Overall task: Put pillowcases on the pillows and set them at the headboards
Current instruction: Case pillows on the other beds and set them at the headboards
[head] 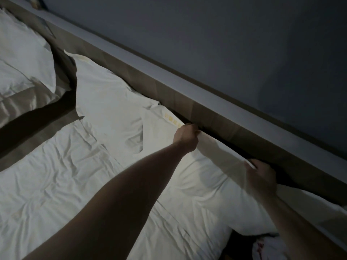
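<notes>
Both hands pinch the far edge of a cased pillow [197,177] at the bed's head edge, left hand [185,136] and right hand [260,175] against the headboard [169,91]. Another pillow [105,94] already lies there; placing seems nearly finished.

Pillow [197,177] on the bed [56,184] against the headboard [206,113]; second pillow [105,94] to its left.

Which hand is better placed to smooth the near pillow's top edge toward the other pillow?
Left. The left hand grips the edge nearest the other pillow; the right hand holds it farther away.
</notes>
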